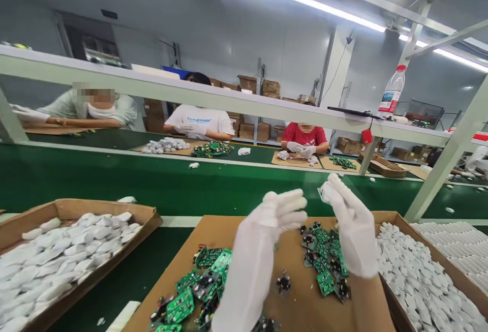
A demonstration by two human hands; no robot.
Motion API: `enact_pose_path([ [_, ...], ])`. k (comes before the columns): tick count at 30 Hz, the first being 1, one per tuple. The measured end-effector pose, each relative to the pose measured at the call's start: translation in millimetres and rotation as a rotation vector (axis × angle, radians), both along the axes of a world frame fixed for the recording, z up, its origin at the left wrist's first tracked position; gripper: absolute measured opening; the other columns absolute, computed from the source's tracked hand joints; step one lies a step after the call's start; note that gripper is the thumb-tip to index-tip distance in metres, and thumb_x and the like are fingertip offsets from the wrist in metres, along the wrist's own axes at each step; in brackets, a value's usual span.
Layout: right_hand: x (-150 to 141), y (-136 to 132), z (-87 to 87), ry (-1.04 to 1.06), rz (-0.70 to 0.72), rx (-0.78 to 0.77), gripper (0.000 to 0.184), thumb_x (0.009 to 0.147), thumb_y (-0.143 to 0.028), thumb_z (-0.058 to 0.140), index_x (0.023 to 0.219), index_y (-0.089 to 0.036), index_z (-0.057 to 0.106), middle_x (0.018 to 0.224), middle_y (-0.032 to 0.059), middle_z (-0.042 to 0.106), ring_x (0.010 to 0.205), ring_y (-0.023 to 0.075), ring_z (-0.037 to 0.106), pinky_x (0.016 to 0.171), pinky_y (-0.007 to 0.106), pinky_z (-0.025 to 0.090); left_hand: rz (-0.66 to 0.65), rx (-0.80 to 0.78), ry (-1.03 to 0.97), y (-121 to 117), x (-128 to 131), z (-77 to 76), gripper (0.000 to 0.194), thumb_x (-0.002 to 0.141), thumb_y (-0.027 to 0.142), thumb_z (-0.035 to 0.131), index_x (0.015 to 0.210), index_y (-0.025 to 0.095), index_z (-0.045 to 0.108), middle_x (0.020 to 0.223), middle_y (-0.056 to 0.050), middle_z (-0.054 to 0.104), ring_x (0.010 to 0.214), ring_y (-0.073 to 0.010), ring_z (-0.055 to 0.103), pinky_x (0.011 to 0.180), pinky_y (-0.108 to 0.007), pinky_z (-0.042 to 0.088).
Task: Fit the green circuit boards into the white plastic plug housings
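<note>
Both my hands wear white gloves and are raised above a brown cardboard sheet. My left hand has its fingers curled together; nothing clear shows in them. My right hand pinches a small white plastic piece at its fingertips. Below the hands lie several green circuit boards and another heap of green circuit boards nearer the left.
A cardboard tray of white plastic shells sits left, another tray of white shells right. A green conveyor belt runs across. Three people work opposite. A metal rail carries a water bottle.
</note>
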State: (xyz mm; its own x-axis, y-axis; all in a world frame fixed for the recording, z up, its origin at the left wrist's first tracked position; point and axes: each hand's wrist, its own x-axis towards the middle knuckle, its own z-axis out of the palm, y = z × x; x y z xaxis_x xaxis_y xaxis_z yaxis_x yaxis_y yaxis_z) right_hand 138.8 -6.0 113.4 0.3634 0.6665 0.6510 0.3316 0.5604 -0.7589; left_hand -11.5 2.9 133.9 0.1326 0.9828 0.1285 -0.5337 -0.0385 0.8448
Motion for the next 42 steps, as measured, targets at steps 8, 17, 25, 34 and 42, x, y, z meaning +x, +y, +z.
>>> enact_pose_path([
  [8, 52, 139, -59.5, -0.552, -0.367, -0.803, 0.034, 0.099, -0.036, 0.052, 0.127, -0.018, 0.060, 0.126, 0.0104, 0.063, 0.107, 0.0221, 0.064, 0.092, 0.041, 0.053, 0.376, 0.209, 0.021, -12, -35, 9.8, 0.028, 0.084, 0.040, 0.061, 0.098, 0.020, 0.075, 0.109, -0.005, 0.076, 0.097, -0.0274, 0.070, 0.089, -0.040, 0.054],
  [17, 106, 146, -71.8, -0.864, -0.313, -1.050, 0.042, 0.096, -0.039, 0.059, 0.132, -0.018, 0.053, 0.132, 0.0112, 0.057, 0.115, 0.0271, 0.060, 0.097, 0.051, 0.050, 0.281, 0.282, 1.256, 56, -18, -21.9, 0.047, 0.092, 0.031, 0.044, 0.135, 0.017, 0.057, 0.123, -0.015, 0.069, 0.113, -0.0306, 0.063, 0.100, -0.043, 0.045],
  [25, 203, 62, -10.7, -0.795, -0.662, -1.037, 0.040, 0.096, -0.036, 0.059, 0.132, -0.018, 0.054, 0.134, 0.0112, 0.056, 0.117, 0.0274, 0.059, 0.098, 0.051, 0.049, -0.134, 0.227, 1.621, 132, 7, -126.7, 0.053, 0.076, 0.019, 0.053, 0.128, 0.014, 0.063, 0.139, -0.030, 0.052, 0.124, -0.0534, 0.050, 0.096, -0.069, 0.037],
  [34, 200, -41, 1.3, -0.561, -0.746, -0.926, 0.030, 0.095, -0.033, 0.061, 0.121, -0.018, 0.061, 0.122, 0.0074, 0.062, 0.103, 0.0238, 0.064, 0.086, 0.040, 0.056, -0.142, 0.201, 1.639, 152, 14, -146.1, 0.043, 0.063, 0.025, 0.071, 0.105, 0.021, 0.075, 0.127, -0.030, 0.057, 0.121, -0.0556, 0.050, 0.089, -0.068, 0.041],
  [42, 190, -87, 7.2, -0.384, -0.752, -0.686, 0.032, 0.094, -0.033, 0.063, 0.122, -0.018, 0.060, 0.123, 0.0074, 0.061, 0.105, 0.0238, 0.064, 0.086, 0.040, 0.056, 0.026, 0.158, 1.371, 131, 22, -93.8, 0.041, 0.060, 0.027, 0.070, 0.097, 0.009, 0.070, 0.125, -0.035, 0.053, 0.121, -0.0600, 0.048, 0.095, -0.072, 0.037],
])
